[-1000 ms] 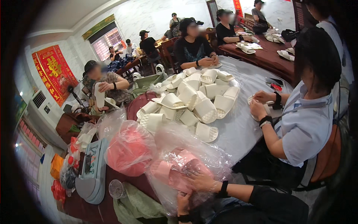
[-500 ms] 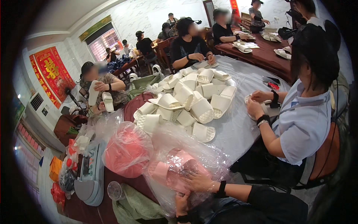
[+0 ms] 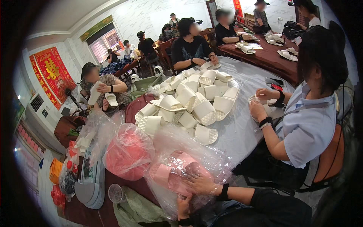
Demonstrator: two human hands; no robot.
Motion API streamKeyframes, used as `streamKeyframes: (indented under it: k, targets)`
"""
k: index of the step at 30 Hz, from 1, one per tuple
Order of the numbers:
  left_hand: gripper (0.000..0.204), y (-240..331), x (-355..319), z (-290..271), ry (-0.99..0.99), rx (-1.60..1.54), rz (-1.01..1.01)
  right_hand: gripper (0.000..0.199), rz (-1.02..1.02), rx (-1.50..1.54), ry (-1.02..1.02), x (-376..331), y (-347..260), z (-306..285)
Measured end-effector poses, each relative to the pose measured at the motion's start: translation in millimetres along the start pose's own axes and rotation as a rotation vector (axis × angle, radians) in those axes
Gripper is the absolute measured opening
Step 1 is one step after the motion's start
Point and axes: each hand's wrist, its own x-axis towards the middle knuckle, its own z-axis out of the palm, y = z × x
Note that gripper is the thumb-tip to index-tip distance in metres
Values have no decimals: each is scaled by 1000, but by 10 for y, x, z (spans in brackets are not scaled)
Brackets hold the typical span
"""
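Note:
A pair of pink slippers [image 3: 163,174] lies in front of me in a loose clear plastic bag [image 3: 221,162]. My right hand [image 3: 199,184] rests on the slippers, fingers spread and stretched out. At their near edge, my left hand [image 3: 183,206] grips the side of a slipper with the thumb on top; its other fingers are partly hidden. Whether the hands are inside or outside the bag is hard to tell through the glare. Beside the slippers sits a pink bundle [image 3: 128,153] wrapped in clear plastic.
White slippers [image 3: 204,111] are heaped mid-table on plastic sheeting [image 3: 249,113]. Left are a grey sealing machine [image 3: 90,185], a clear cup [image 3: 115,193] and a red-capped bottle [image 3: 71,166]. Green cloth [image 3: 138,208] lies nearby. A co-worker [image 3: 314,113] sits close right; others handle slippers around.
My hands and the pink slippers have hardly moved. The co-worker at left has shifted and tilted the white slippers in their hands. The co-worker at right has moved their hands slightly.

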Motion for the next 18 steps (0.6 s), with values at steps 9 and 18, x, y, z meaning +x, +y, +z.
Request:
streamKeyframes:
  k: [9, 18]
  targets:
    - [37, -6, -28, 14, -9, -53, -33, 56, -34, 4, 50, -29, 30, 78]
    - [32, 92, -3, 38, 50, 149, 0, 51, -60, 43, 261, 27, 10, 115]
